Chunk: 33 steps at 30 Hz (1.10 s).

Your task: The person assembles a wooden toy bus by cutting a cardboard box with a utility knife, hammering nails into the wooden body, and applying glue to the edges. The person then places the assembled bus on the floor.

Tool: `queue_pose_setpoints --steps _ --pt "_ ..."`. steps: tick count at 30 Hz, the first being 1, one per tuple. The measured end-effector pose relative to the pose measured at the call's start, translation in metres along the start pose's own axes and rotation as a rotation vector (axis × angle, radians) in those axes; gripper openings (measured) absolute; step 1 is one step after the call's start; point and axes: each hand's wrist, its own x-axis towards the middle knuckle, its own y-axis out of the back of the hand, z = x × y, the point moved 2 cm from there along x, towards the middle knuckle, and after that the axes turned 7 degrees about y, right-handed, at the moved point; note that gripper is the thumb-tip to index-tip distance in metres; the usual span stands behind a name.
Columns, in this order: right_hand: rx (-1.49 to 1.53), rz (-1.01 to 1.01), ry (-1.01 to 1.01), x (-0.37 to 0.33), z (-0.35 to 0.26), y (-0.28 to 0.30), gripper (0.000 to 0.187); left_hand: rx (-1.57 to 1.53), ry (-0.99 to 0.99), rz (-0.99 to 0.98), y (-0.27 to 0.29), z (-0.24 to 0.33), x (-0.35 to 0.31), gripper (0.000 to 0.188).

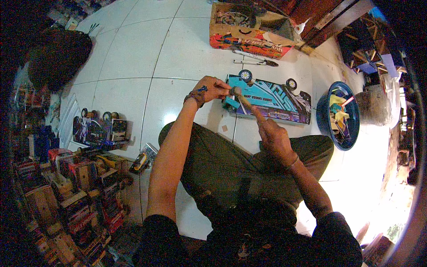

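A turquoise and black toy bus (271,104) lies on its side on the tiled floor in front of my folded legs. Two of its wheels stick up along the far edge. My right hand (275,138) grips the wooden handle of a hammer (251,106), index finger stretched along it. The hammer's head is at the bus's left end, right by the fingertips of my left hand (214,88). Those fingers are pinched together at that end; whatever they hold is too small or hidden to make out.
Beyond the bus lie pliers (255,58) and an open cardboard box (249,40) of parts. A blue basin (338,116) with scraps stands at the right. Another toy vehicle (98,129), a yellow-and-black tool (144,159) and many stacked toy vehicles (80,196) are at the left.
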Motion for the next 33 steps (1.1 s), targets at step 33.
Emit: queue_pose_setpoints --steps 33 --pt "0.391 0.222 -0.257 0.060 0.037 -0.041 0.043 -0.069 0.031 0.032 0.001 -0.007 -0.004 0.034"
